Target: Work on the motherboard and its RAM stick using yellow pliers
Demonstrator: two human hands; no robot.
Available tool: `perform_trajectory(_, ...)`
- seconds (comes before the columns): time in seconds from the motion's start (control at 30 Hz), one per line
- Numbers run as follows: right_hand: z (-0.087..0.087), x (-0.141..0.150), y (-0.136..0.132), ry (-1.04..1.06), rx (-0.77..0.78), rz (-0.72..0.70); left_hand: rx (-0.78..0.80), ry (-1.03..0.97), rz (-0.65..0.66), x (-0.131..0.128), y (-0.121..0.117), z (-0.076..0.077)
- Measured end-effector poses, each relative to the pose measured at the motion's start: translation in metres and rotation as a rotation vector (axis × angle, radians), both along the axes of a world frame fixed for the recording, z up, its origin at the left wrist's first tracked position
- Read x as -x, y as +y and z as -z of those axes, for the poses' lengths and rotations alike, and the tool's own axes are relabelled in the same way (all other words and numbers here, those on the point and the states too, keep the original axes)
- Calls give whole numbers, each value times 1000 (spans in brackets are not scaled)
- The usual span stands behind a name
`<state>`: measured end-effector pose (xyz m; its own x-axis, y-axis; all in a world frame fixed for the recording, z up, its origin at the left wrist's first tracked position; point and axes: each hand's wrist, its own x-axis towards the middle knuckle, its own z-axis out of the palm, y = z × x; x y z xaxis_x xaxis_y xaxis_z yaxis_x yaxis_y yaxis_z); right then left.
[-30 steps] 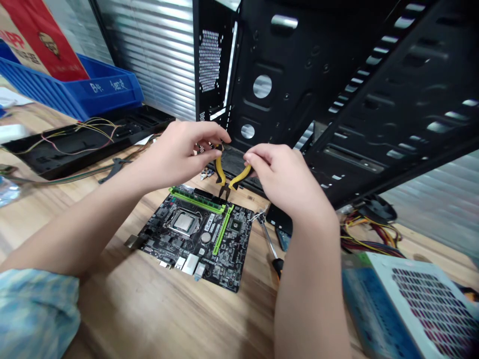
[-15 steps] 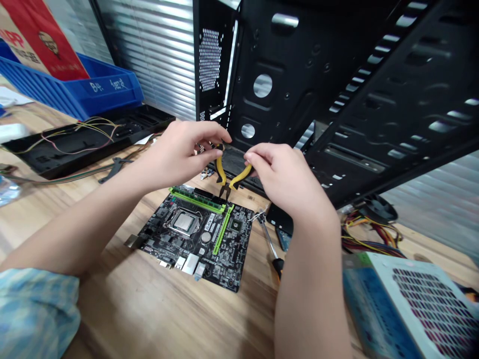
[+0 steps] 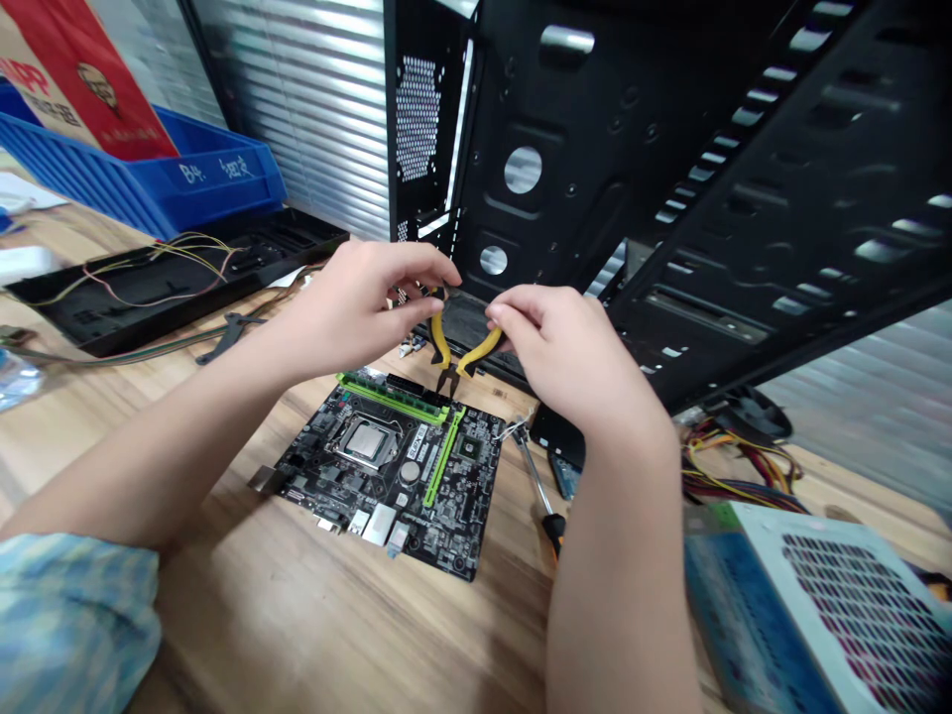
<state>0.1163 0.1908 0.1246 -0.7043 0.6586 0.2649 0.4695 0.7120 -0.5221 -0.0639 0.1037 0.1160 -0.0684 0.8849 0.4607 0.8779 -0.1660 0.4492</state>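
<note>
Pliers (image 3: 439, 339), yellow-handled, tips down, above the far edge of the motherboard (image 3: 394, 476). Left hand (image 3: 357, 307) and right hand (image 3: 565, 352), fingers pressed together, each pinch one handle: a light, level fingertip grip. Black case (image 3: 595, 149) far; screwdriver (image 3: 532, 476) right on table (image 3: 297, 615).

Your head camera is looking forward and down, close above your left hand (image 3: 364, 307) and right hand (image 3: 572, 357). It is facing a black computer case (image 3: 565, 169) over the worktop (image 3: 334, 615).
</note>
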Motion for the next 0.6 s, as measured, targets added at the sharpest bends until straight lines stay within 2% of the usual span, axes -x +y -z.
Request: perform_trajectory(0.6, -1, -5, 0, -39, 58, 16, 43, 10, -25, 2, -1, -3)
